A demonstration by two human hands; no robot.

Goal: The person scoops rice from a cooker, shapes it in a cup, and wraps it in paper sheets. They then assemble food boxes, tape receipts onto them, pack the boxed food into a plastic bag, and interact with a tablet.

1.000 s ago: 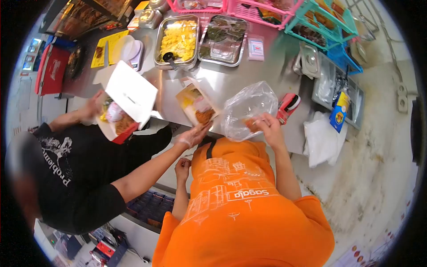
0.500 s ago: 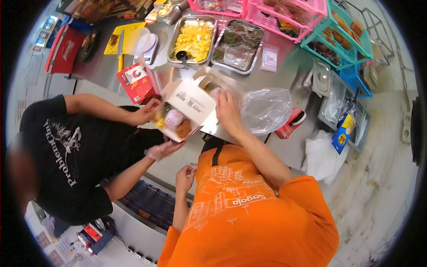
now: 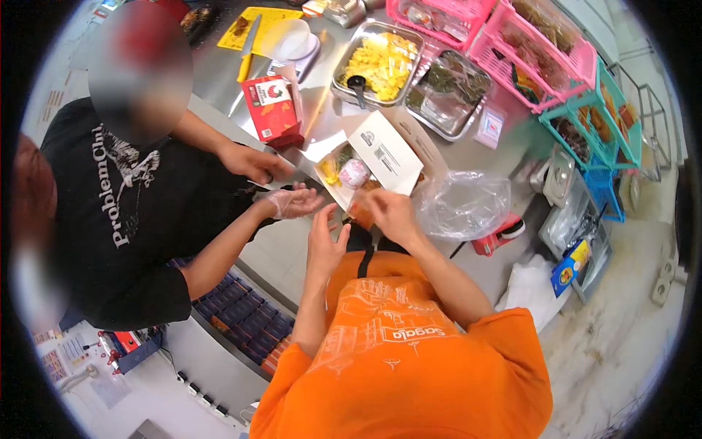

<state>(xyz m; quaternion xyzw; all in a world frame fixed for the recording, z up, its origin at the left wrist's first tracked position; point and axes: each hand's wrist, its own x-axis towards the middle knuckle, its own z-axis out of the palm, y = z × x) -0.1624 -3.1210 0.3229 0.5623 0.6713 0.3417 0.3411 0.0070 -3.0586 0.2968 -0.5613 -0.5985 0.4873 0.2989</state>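
An open white meal box (image 3: 384, 152) lies at the table's front edge. Inside are a pink-and-white wrapped ball (image 3: 354, 173), yellow food (image 3: 330, 173) and a brown piece partly hidden by my fingers. My right hand (image 3: 393, 216) is over the box's near edge, its fingers pinched on something small and reddish that I cannot make out. Just left of it, my left hand (image 3: 325, 240) is raised with fingers apart, holding nothing. Behind the lid stands another open carton (image 3: 426, 140). A clear plastic bag (image 3: 466, 205) lies to the right.
At the left, a co-worker's gloved hand (image 3: 294, 203) is close to my left hand. A red box (image 3: 273, 110), a tray of yellow food (image 3: 378, 64), a tray of greens (image 3: 450, 91) and a scale (image 3: 298, 60) stand behind. Pink baskets (image 3: 537, 55) are at the back right.
The co-worker's hands have come off the meal box, now in front of me. My left hand has risen from my side; my right hand has moved from the rear carton to the box's near edge.
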